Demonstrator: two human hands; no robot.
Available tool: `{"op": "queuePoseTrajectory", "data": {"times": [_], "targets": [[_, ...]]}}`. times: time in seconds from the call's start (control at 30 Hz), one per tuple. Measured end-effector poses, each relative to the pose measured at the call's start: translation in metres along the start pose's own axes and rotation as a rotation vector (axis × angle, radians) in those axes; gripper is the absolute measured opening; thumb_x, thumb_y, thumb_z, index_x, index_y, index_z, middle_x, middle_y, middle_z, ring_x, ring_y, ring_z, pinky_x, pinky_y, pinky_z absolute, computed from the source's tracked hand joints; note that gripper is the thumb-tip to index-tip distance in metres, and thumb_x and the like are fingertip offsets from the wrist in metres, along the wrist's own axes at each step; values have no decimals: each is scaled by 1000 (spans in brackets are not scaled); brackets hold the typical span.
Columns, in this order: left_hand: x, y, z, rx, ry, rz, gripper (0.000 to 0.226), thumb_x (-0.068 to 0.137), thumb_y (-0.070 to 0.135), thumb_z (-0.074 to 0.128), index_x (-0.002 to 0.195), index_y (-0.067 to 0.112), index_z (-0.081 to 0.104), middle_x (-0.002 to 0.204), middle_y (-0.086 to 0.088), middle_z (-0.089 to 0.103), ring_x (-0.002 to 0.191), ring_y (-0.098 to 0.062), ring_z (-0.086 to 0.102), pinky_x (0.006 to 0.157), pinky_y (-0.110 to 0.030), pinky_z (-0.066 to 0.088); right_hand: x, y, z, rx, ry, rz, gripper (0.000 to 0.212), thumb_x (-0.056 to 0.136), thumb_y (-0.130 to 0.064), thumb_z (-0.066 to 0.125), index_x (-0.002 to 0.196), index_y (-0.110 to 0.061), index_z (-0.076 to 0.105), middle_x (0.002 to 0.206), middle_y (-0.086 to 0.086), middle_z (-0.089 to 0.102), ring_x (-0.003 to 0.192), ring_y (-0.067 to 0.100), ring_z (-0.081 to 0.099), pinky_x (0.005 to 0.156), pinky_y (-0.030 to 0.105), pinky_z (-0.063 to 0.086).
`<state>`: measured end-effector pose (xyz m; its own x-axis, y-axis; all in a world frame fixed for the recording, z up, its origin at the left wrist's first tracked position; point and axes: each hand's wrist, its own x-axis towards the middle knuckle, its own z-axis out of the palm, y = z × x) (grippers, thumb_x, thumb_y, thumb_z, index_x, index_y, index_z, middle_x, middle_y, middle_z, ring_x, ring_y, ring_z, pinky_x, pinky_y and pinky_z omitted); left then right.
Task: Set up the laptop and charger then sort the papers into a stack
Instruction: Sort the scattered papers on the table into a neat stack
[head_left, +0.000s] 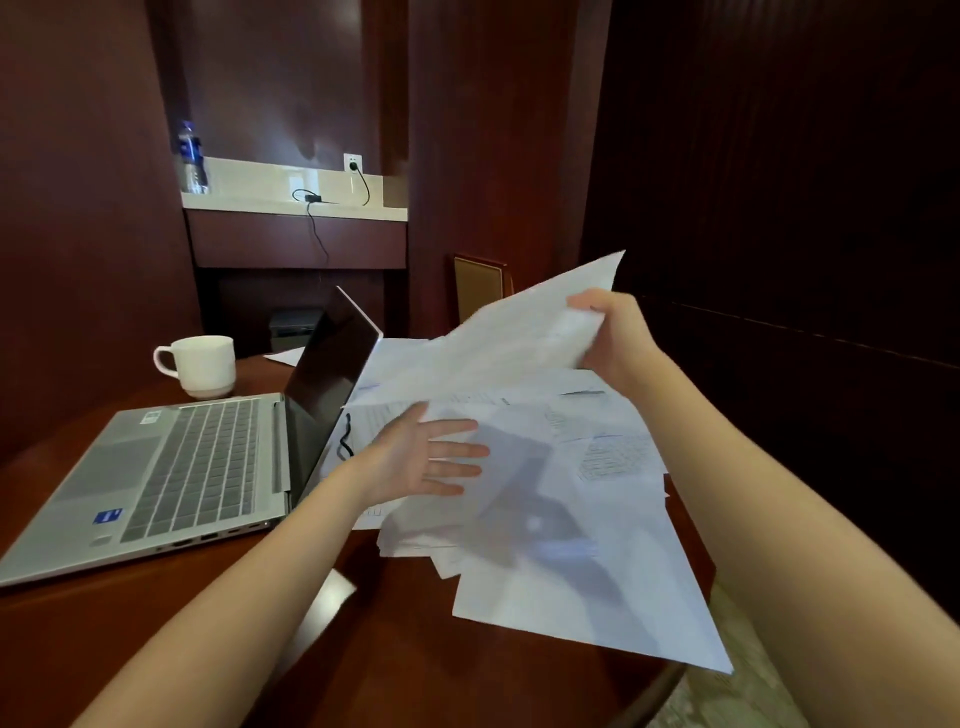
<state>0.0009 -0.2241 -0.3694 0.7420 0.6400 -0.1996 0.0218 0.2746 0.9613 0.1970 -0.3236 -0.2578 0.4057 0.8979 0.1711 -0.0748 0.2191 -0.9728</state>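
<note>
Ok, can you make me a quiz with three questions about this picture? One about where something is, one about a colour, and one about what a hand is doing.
1. Where is the cup?
A) on the table, beyond the laptop
B) on the keyboard
C) on the wall shelf

2. What colour is the cup?
A) red
B) white
C) green

3. What is the right hand doing?
A) typing
B) holding the cup
C) gripping a raised sheet

Answers:
1 A, it stands on the wood past the laptop's base.
2 B, it is plain white all over.
3 C, its fingers curl round the sheet's edge, up above the other papers.
</note>
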Motion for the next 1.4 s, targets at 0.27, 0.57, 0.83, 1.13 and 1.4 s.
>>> {"op": "queuePoseTrajectory", "data": {"times": [0.27,0.57,0.83,1.13,1.4], "targets": [[11,-3,-9,-310,348,1,68,98,53,26,139,1,39,126,-16,57,111,-30,56,90,-37,44,11,50,-16,-477,167,151,25,80,-4,63,105,-6,62,102,9,61,89,25,59,75,29,52],[32,-15,-18,404,591,57,56,87,-11,50,140,2,37,141,-18,43,128,-31,43,103,-32,38,22,107,-18,-546,237,265,64,82,2,61,140,-4,36,137,18,46,123,34,47,92,34,43],[30,-27,-17,676,650,98,55,89,-8,41,142,5,35,147,-13,34,134,-27,37,106,-29,34,20,130,-18,-694,316,170,52,82,17,50,134,10,43,135,21,50,125,32,48,99,31,40],[35,-24,0,652,539,25,35,93,-1,40,123,16,43,136,-16,45,117,-27,46,94,-29,38,17,136,-14,-751,165,325,47,92,5,40,139,4,34,144,14,39,132,28,39,89,25,40],[32,-17,6,712,525,-2,43,90,6,44,132,13,38,135,-11,41,115,-23,48,72,-23,42,15,138,-34,-566,103,330,62,84,9,51,143,-3,35,147,13,36,136,28,33,103,30,34]]}}
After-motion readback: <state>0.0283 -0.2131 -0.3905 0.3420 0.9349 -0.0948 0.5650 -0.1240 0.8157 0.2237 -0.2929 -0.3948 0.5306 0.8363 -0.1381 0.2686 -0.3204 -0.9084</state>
